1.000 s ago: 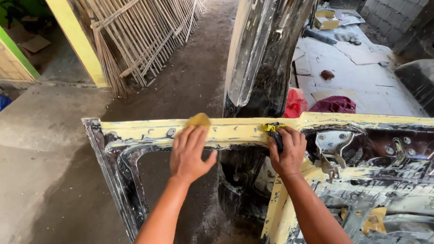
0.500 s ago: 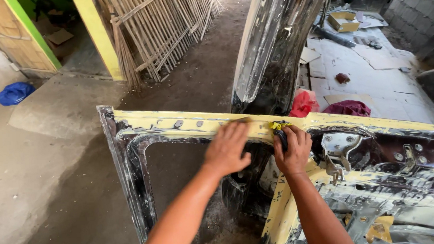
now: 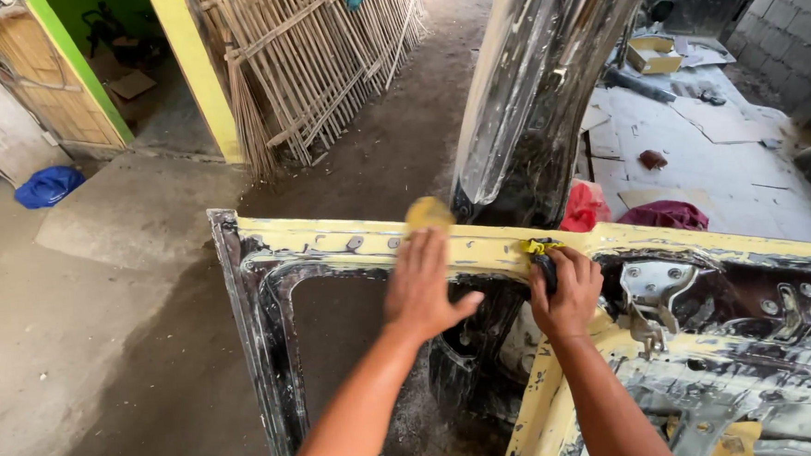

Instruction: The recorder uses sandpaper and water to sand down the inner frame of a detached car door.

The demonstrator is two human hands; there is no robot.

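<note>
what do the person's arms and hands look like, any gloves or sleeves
Both arms are bare from the bottom edge of the head view up to the fingers: no sleeves, no gloves. No watch, bracelet or ring shows on the left hand or the right hand. Only the backs of the hands and the forearms are in view; above the forearms lies outside the picture, so any short sleeve there cannot be told.
</note>
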